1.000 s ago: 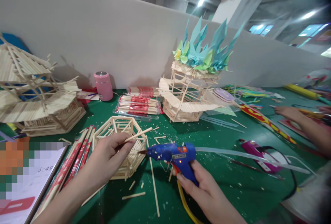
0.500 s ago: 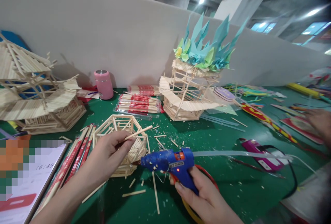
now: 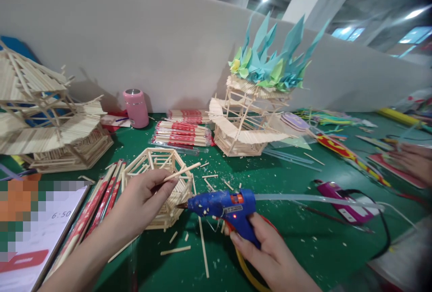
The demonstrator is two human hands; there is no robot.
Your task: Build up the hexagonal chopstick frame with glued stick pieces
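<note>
Between thumb and fingers, my left hand (image 3: pixel 148 197) pinches a short wooden stick (image 3: pixel 184 171), its free end pointing up to the right. Below that hand stands a many-sided frame of glued wooden sticks (image 3: pixel 150 157), partly hidden by the hand. My right hand (image 3: pixel 261 249) is wrapped round the grip of a blue hot glue gun (image 3: pixel 219 204) with a small red light lit. The gun's nozzle points left, close to the frame's right side; whether it touches cannot be made out. A clear glue stick (image 3: pixel 297 199) juts from the gun's back.
Finished stick pavilions stand at left (image 3: pixel 67 132) and at back (image 3: pixel 239 137), the latter topped with blue paper leaves. Packed sticks (image 3: pixel 182 133), a pink flask (image 3: pixel 136 108), a tablet (image 3: pixel 50 233) and a purple device (image 3: pixel 344 202) lie around. Another person's hand (image 3: pixel 413 161) is at far right.
The glue gun and my right hand have shifted slightly to the right. My left hand keeps its stick in nearly the same place. The other person's hand at far right has moved.
</note>
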